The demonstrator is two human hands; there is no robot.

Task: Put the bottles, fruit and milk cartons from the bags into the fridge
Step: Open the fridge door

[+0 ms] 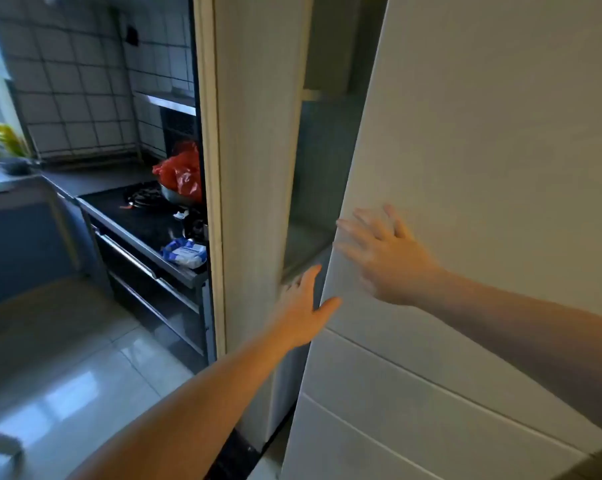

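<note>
1 white fridge (483, 133) fills the right half of the view, tall upper door on top, 2 drawer fronts (413, 393) stacked below it. Just left of it stands a pale upright panel (254, 168); a narrow grey gap runs between the panel and the door's left edge, cannot tell if that is the fridge interior. Glossy tiled floor (85, 358) lower left, grey tiled wall (78, 91) upper left. Black hob (143, 216) on the counter left of the panel, oven front under it.

Right hand (389, 261): fingers spread wide and straight, palm facing the upper door near its left edge, holding nothing. Blurred, so contact with the door cannot be told. Left hand (303, 310): fingers straight and together, thumb splayed out to the right, reaching into the gap at the door's lower left corner, below the right hand. Thumb lies at the door edge; fingertips are blurred, grip cannot be told. Hands near each other, not touching.

Red plastic bag (181, 171) sits in a metal pan (175, 197) at the back of the hob, against the panel, well apart from both hands; contents not visible. Blue-and-white packet (185, 252) lies on the hob's front edge.
</note>
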